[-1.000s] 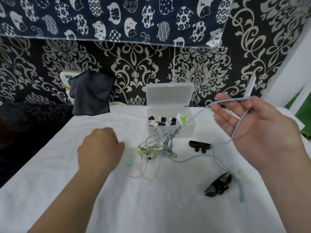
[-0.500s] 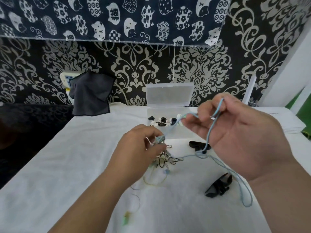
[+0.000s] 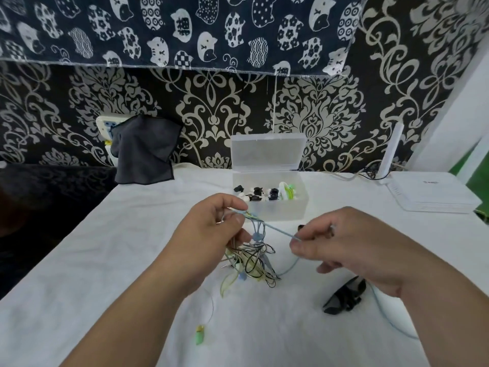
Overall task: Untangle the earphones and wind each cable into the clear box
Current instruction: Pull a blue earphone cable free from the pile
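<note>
Left hand [image 3: 211,234] grips the top of the earphone tangle [image 3: 251,258], just in front of the clear box [image 3: 280,211]. Right hand [image 3: 344,242] pinches a blue cable [image 3: 277,230] running taut from it. Box sits open on the bench [image 3: 105,260], earphones inside.

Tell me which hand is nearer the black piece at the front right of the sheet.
Right. The right hand hovers close over the black piece, pinching the blue cable; the left hand is farther left, beyond the tangle it grips.
</note>
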